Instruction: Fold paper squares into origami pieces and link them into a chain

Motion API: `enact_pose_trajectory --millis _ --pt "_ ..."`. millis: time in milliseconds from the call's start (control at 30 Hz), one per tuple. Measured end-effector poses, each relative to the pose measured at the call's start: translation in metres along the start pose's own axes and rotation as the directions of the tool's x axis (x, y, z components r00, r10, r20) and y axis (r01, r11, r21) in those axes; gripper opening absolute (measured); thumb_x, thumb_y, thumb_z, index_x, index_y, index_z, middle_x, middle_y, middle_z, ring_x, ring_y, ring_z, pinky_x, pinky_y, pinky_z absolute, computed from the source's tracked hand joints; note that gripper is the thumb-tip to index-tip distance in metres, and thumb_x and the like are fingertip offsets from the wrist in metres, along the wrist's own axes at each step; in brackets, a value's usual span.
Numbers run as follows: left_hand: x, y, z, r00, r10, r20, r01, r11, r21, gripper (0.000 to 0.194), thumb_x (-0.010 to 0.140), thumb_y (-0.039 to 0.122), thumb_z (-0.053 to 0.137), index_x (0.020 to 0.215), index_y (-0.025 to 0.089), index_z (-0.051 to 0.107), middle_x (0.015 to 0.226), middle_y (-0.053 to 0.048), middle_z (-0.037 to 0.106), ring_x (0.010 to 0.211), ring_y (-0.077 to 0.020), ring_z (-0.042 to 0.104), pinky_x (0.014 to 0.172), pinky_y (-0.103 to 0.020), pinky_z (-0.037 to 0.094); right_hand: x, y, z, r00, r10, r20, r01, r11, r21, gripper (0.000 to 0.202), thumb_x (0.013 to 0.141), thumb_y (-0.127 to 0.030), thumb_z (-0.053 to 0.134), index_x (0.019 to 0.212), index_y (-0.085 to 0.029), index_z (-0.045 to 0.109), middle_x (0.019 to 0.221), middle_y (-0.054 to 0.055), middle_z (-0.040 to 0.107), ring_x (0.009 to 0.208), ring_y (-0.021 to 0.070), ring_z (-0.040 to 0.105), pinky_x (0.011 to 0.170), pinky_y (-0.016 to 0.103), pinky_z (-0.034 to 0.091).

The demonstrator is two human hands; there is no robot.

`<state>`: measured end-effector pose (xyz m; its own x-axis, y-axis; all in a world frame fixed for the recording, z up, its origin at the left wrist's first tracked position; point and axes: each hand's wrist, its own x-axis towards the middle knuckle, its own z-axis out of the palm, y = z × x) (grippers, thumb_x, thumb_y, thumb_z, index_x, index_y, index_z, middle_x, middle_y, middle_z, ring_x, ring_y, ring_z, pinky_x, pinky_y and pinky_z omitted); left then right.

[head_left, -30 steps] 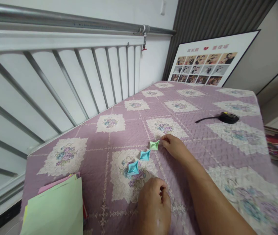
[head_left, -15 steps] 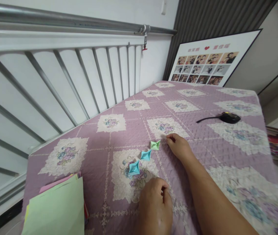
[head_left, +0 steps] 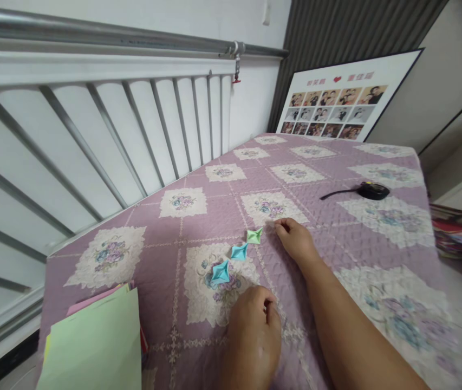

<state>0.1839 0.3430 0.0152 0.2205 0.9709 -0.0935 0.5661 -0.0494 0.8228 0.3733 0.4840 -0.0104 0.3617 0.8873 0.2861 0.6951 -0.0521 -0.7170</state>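
While empty: hands (head_left: pixel 295 241) beside green origami (head_left: pixel 254 235).

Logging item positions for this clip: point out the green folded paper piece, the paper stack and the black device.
green folded paper piece (head_left: pixel 254 235), head view, its middle
paper stack (head_left: pixel 96 346), head view, top green sheet
black device (head_left: pixel 372 190), head view, its body

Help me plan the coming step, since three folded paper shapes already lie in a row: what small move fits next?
Probably reach the left hand to the paper stack: both hands look empty, and the right hand rests apart from the green shape.
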Motion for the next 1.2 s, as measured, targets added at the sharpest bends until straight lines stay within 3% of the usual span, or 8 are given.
enact_pose_trajectory --millis 200,367,567,700,800,900,1033,1200 --pt "0.0 -0.002 0.0 0.998 0.055 -0.024 -0.054 0.997 0.056 0.016 0.081 0.013 0.046 0.085 0.021 0.06 0.084 0.001 0.064 0.081 -0.015 0.057 0.073 -0.025 0.038 -0.019 0.001 -0.004 0.999 -0.038 -0.025 0.039 0.999 0.031 0.027 0.074 -0.036 0.045 0.082 -0.017 0.064 0.081 0.005 0.067 0.074 0.0181 0.059 0.072 0.03 0.044" --pt "0.0 -0.006 0.001 0.995 0.097 -0.018 -0.095 0.99 0.108 0.015 0.083 0.015 0.047 0.088 0.021 0.061 0.087 0.0 0.066 0.081 -0.0149 0.058 0.071 -0.024 0.039 -0.053 0.001 -0.019 0.997 -0.024 -0.076 0.025 1.0 0.009 0.031 0.077 -0.037 0.041 0.085 -0.017 0.063 0.083 0.007 0.067 0.076 0.0194 0.059 0.075 0.033 0.045" --pt "-0.005 -0.011 0.004 0.981 0.191 -0.016 -0.181 0.95 0.257 0.016 0.085 0.016 0.047 0.089 0.021 0.061 0.09 -0.002 0.067 0.087 -0.0166 0.058 0.077 -0.025 0.038 -0.13 -0.016 -0.046 0.99 -0.137 0.018 0.137 0.99 -0.044 0.03 0.08 -0.034 0.042 0.087 -0.017 0.065 0.088 0.008 0.068 0.084 0.0204 0.061 0.08 0.033 0.047" --pt "-0.011 -0.009 0.003 0.974 0.222 -0.044 -0.203 0.943 0.264 0.017 0.086 0.016 0.046 0.091 0.021 0.062 0.092 -0.002 0.066 0.09 -0.0164 0.057 0.081 -0.026 0.038 -0.19 -0.032 -0.058 0.967 -0.229 0.111 0.238 0.968 -0.081 0.032 0.08 -0.029 0.044 0.098 -0.017 0.067 0.103 0.01 0.068 0.099 0.0224 0.06 0.091 0.037 0.044" --pt "-0.02 -0.006 0.0 0.97 0.231 -0.071 -0.203 0.939 0.279 0.018 0.086 0.017 0.046 0.091 0.021 0.062 0.093 -0.003 0.066 0.092 -0.0175 0.057 0.082 -0.027 0.039 -0.23 -0.041 -0.061 0.966 -0.176 0.191 0.234 0.908 -0.347 0.041 0.084 -0.031 0.038 0.114 -0.018 0.064 0.128 0.01 0.058 0.122 0.0268 0.048 0.1 0.044 0.037" --pt "-0.043 -0.003 -0.007 0.96 0.262 -0.096 -0.224 0.931 0.289 0.016 0.085 0.019 0.047 0.089 0.021 0.063 0.095 -0.004 0.065 0.096 -0.0194 0.055 0.087 -0.03 0.037 -0.265 -0.051 -0.062 0.96 -0.117 0.254 0.236 0.827 -0.511 0.049 0.087 -0.034 0.033 0.127 -0.019 0.056 0.139 0.007 0.049 0.132 0.0278 0.037 0.104 0.047 0.033" --pt "-0.098 -0.01 -0.015 0.944 0.312 -0.109 -0.27 0.918 0.289 0.014 0.084 0.019 0.048 0.083 0.02 0.063 0.093 -0.004 0.065 0.094 -0.0195 0.054 0.088 -0.031 0.038 -0.301 -0.062 -0.066 0.952 -0.085 0.293 0.255 0.749 -0.611 0.053 0.087 -0.037 0.032 0.135 -0.022 0.048 0.144 0.005 0.042 0.134 0.0273 0.035 0.103 0.048 0.034" --pt "-0.165 -0.052 -0.01 0.932 0.347 -0.105 -0.313 0.916 0.25 0.017 0.076 0.01 0.051 0.084 0.021 0.062 0.09 -0.004 0.064 0.092 -0.0195 0.054 0.087 -0.033 0.038 -0.319 -0.067 -0.071 0.945 -0.092 0.314 0.28 0.724 -0.63 0.053 0.087 -0.039 0.031 0.134 -0.024 0.049 0.145 0.004 0.041 0.133 0.0267 0.037 0.101 0.046 0.036"
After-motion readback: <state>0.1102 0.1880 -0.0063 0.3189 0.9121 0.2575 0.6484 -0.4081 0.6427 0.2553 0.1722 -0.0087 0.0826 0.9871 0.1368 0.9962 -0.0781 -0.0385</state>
